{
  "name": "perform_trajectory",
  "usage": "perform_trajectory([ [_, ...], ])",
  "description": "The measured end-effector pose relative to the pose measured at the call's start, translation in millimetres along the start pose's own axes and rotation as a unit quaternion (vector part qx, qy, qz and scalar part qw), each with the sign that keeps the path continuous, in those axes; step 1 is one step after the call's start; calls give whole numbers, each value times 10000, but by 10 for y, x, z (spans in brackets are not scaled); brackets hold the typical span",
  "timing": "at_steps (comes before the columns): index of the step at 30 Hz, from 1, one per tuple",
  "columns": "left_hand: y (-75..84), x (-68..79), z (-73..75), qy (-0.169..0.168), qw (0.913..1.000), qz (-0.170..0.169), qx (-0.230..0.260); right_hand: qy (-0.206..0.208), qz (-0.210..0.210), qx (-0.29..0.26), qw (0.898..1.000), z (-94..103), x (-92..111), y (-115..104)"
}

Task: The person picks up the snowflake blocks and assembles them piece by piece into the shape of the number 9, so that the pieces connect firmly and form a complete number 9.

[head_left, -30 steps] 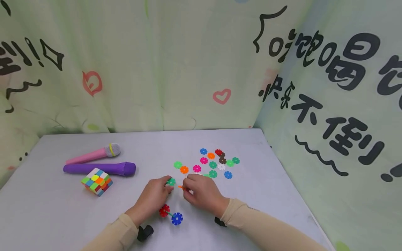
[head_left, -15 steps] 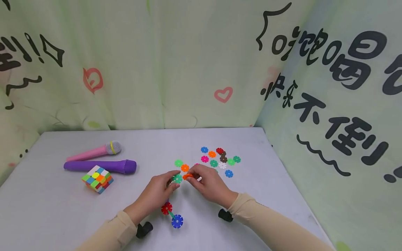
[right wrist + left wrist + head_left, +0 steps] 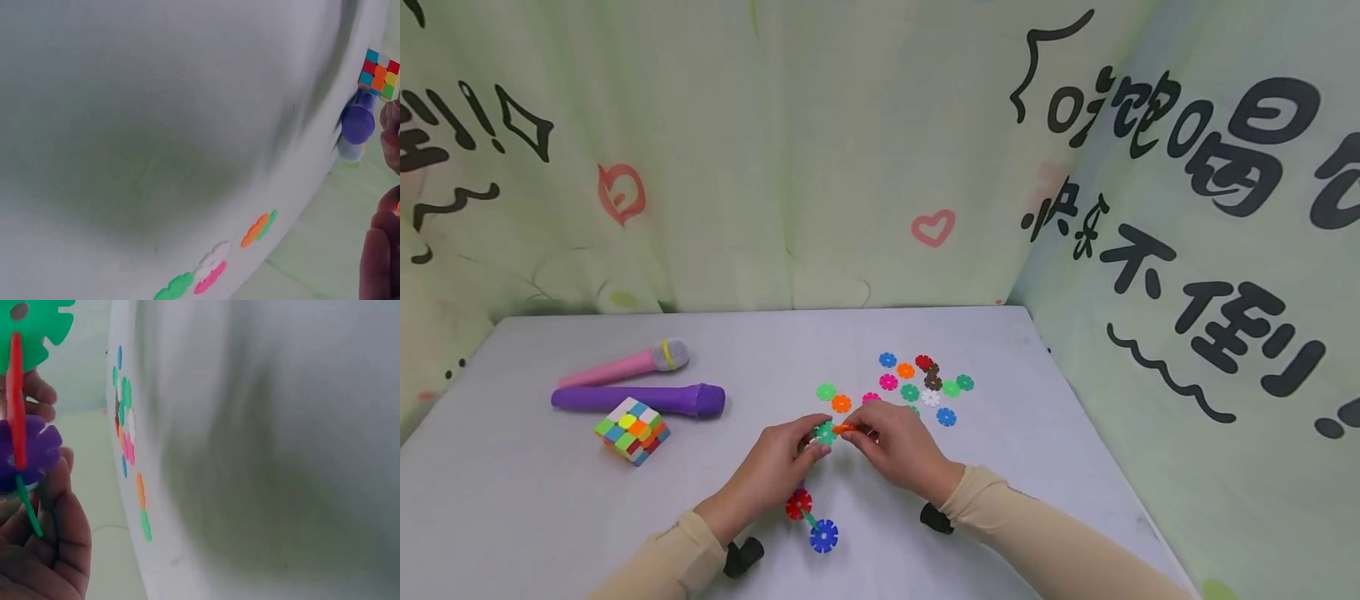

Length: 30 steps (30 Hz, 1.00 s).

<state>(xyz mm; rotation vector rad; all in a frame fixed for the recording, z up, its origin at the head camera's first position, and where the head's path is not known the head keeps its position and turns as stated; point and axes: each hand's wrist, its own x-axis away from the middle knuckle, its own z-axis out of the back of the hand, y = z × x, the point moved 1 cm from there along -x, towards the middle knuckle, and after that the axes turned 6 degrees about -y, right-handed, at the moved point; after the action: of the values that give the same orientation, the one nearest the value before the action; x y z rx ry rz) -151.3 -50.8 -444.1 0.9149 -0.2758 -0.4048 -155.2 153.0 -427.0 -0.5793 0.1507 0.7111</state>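
Near the table's middle, my left hand (image 3: 763, 471) holds a linked chain of notched plastic discs. A green disc (image 3: 825, 432) shows at its fingertips, while a red disc (image 3: 798, 504) and a blue disc (image 3: 823, 536) hang below. In the left wrist view a purple disc (image 3: 47, 450) is by the fingers, linked to the red one seen edge-on. My right hand (image 3: 898, 450) pinches an orange disc (image 3: 846, 428), turned edge-on against the green disc's right side. Whether their notches interlock, I cannot tell. Only some right fingers (image 3: 376, 262) appear in the right wrist view.
Several loose notched discs (image 3: 910, 392) lie flat beyond the right hand. At the left are a colourful puzzle cube (image 3: 633, 432), a purple microphone (image 3: 647, 400) and a pink microphone (image 3: 617, 367). A printed curtain (image 3: 850, 167) stands behind the white table (image 3: 512, 500).
Both hands have risen slightly and shifted right. The gap between the green and orange discs has closed, and the orange disc has turned edge-on. The hanging chain shows more below the left hand.
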Motion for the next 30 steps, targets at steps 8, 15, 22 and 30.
perform_trajectory([
  [8, 2, 5, 17, -226, 9995, -79, 208, 132, 207, 153, 9996, -17, -11, -23],
  [15, -28, 7, 7, -270, 9987, -48, 441, 217, 88, 19, 9997, -75, -31, -38],
  [22, -22, -1, 24, -364, 9988, -120, 318, 179, 628, 663, 9957, -45, -67, -64],
  [30, -15, -5, 13, -405, 9982, -19, 452, 123, 712, 900, 9933, -33, -78, -79],
])
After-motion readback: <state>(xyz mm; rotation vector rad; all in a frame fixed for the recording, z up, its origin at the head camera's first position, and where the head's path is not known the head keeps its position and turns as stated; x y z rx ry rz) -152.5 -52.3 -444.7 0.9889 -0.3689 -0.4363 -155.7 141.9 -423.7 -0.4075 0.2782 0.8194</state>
